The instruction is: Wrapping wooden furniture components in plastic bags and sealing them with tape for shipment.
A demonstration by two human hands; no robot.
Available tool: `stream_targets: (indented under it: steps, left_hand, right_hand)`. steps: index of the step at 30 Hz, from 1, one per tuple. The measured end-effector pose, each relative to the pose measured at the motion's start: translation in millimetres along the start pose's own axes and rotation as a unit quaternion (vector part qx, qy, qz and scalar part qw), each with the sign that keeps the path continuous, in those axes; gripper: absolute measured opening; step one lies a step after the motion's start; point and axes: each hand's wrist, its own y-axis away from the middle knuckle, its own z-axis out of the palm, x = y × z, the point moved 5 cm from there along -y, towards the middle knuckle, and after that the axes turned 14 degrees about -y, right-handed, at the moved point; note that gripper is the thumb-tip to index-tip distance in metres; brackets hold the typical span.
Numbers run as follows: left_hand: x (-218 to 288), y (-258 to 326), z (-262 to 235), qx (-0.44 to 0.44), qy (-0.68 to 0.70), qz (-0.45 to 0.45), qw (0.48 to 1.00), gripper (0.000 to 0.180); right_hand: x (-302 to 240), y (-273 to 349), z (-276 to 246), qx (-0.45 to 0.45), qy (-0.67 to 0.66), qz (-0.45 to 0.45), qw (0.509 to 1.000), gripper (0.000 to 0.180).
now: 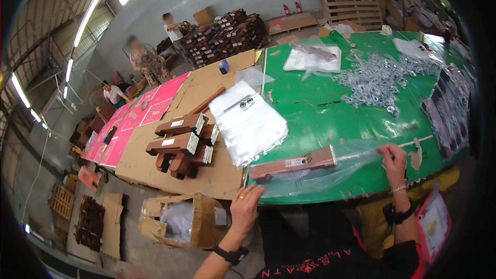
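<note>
A clear plastic bag (356, 161) lies stretched along the front edge of the green tabletop, with a reddish-brown wooden piece (274, 169) inside it. The piece has a white label and a pale end facing right. My right hand (394, 164) pinches the bag's right end, slightly above the table. At the bag's lower left corner, my left hand (245, 207) has its fingers curled against the film by the table edge. Behind the bag lies a stack of flat clear bags (250, 124). Similar brown pieces (181, 142) are piled to the left on cardboard.
Loose metal fittings (374, 80) form a heap at the far right, beside wrapped dark parts (447, 108). More bags (312, 59) lie at the back. An open carton (181, 219) stands below the table. Pink sheeting (137, 113) covers the far left; several people are beyond.
</note>
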Motion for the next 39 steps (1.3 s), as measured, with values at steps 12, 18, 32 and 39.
stream_targets:
  steps: [12, 18, 32, 39]
  left_hand:
    - [-39.4, -69.0, -42.3, 0.013, 0.19, -0.157, 0.969, 0.011]
    - [-52.6, -78.9, -49.9, 0.021, 0.158, -0.165, 0.973, 0.012]
    - [-18.3, -45.2, -16.8, -0.041, 0.1, -0.176, 0.978, 0.013]
    - [33.3, -9.7, -24.9, -0.096, 0.036, -0.073, 0.992, 0.011]
  right_hand:
    - [-29.7, -104.0, 29.6, 0.04, 0.018, -0.008, 0.999, 0.031]
    - [-29.2, -118.6, 33.9, 0.036, 0.11, -0.092, 0.989, 0.037]
    - [-16.4, -77.1, 13.8, 0.024, 0.069, -0.045, 0.996, 0.033]
    - [-13.6, -16.1, -44.8, 0.044, 0.211, 0.018, 0.976, 0.027]
